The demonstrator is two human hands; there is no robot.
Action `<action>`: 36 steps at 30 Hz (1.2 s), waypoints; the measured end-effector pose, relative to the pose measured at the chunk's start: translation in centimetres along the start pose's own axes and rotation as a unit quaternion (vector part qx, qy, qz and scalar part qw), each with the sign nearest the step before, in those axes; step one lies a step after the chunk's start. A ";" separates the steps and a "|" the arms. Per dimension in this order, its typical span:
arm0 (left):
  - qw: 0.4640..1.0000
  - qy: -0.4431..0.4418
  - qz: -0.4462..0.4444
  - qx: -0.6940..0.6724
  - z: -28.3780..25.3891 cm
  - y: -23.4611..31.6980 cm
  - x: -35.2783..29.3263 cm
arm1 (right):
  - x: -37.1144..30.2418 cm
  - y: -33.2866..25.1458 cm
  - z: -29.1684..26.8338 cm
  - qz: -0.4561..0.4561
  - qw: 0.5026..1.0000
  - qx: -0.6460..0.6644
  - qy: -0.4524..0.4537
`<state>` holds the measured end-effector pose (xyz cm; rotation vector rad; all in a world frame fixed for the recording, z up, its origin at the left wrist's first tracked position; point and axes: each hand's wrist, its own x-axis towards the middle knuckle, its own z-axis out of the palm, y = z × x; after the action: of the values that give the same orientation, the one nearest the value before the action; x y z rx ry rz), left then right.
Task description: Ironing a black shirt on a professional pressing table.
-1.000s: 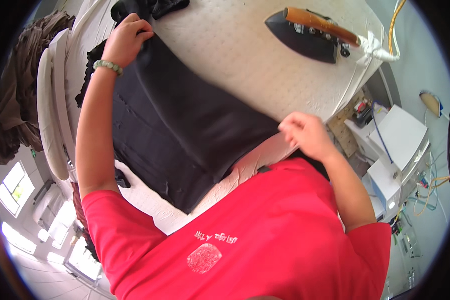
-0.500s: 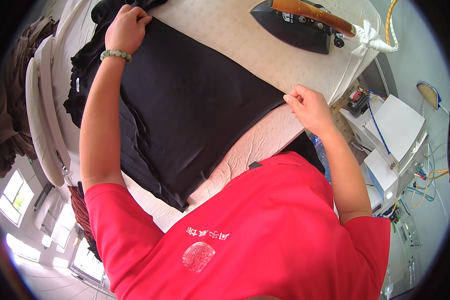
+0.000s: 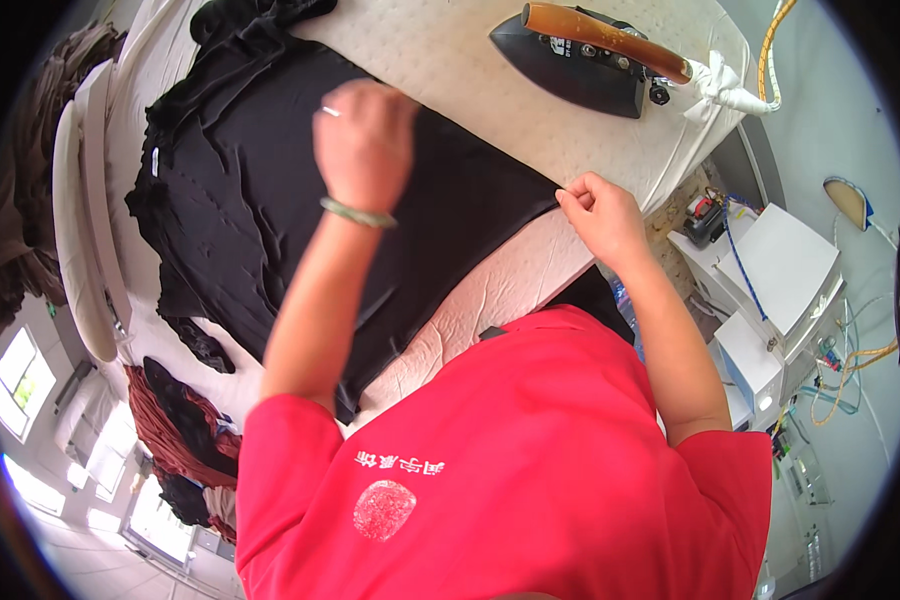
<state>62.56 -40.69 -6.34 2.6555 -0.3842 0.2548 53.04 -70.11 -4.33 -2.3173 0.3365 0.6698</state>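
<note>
A black garment (image 3: 450,210) lies spread over the padded white ironing table (image 3: 440,45), with a small white label near its left edge. My right hand (image 3: 604,216) pinches the garment's right corner at the table's near edge. Above the middle of the cloth is my left hand (image 3: 363,145), wearing a ring and a bead bracelet; motion smears its fingers, and whether it touches the fabric cannot be told. Beyond my right hand, an iron (image 3: 570,60) with a brown handle rests on the table.
A white-wrapped hose (image 3: 735,92) runs from the iron's handle off the right side. White equipment (image 3: 775,260) with cables stands to the right. A narrow padded board (image 3: 82,240) lies at the left, beside hanging brown cloth (image 3: 30,190). Reddish and black garments (image 3: 185,420) are piled lower left.
My left hand has let go of the garment's far edge and moved right and nearer, over its middle. My right hand keeps its pinch on the corner. More of the garment's left part shows.
</note>
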 end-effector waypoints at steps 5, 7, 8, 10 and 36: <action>0.994 0.080 -0.055 0.042 4.2 6.0 -5.2 | -0.4 0.9 -0.5 -0.054 0.997 0.038 -0.036; 0.989 0.097 -0.084 0.075 4.6 7.1 -5.6 | -0.7 1.3 -0.8 -0.087 0.991 0.082 -0.056; 0.988 0.081 -0.096 0.087 4.7 7.5 -5.6 | -0.7 1.4 -0.9 -0.105 0.987 0.104 -0.065; 0.987 0.048 -0.109 0.110 4.6 8.6 -5.7 | -0.4 1.6 -1.3 -0.107 0.986 0.099 -0.081; 0.965 -0.040 -0.237 0.106 6.0 17.4 -8.5 | 8.4 -5.7 -11.4 -0.350 0.866 -0.356 0.015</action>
<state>49.90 -56.49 -6.71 2.8717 0.2742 0.0390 66.62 -74.20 1.38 -2.8454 -0.8626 0.4081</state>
